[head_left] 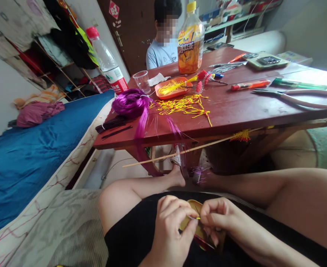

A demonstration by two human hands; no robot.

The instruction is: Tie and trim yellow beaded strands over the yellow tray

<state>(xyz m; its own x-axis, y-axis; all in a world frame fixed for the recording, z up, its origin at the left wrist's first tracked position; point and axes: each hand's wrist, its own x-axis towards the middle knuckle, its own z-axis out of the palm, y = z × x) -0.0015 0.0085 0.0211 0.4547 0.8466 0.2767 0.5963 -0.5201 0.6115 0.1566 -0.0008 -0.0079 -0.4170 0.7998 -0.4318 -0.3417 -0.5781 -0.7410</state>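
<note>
Over my lap, my left hand point(174, 226) is closed, thumb and forefinger pinching a small yellow piece point(198, 218). My right hand point(221, 218) meets it from the other side, its fingertips pinched at the end of the same piece. A thin dark strand point(197, 210) sticks up beside the fingertips. Beneath both hands rests a yellowish shallow dish point(194, 203), partly covered by them. On the table ahead lie a bundle of purple filaments point(131, 104), a pile of yellow stems with red bits point(177, 105) and an orange tray point(166, 97) of yellow strands.
Pliers point(294, 95) and an orange cutter point(249, 85) lie on the red-brown table point(230, 115). A tea bottle point(190, 44), a cola bottle point(108, 61) and a plastic cup point(142, 82) stand there. A stick point(180, 152) juts out below the table edge. Another person point(162, 52) is behind it.
</note>
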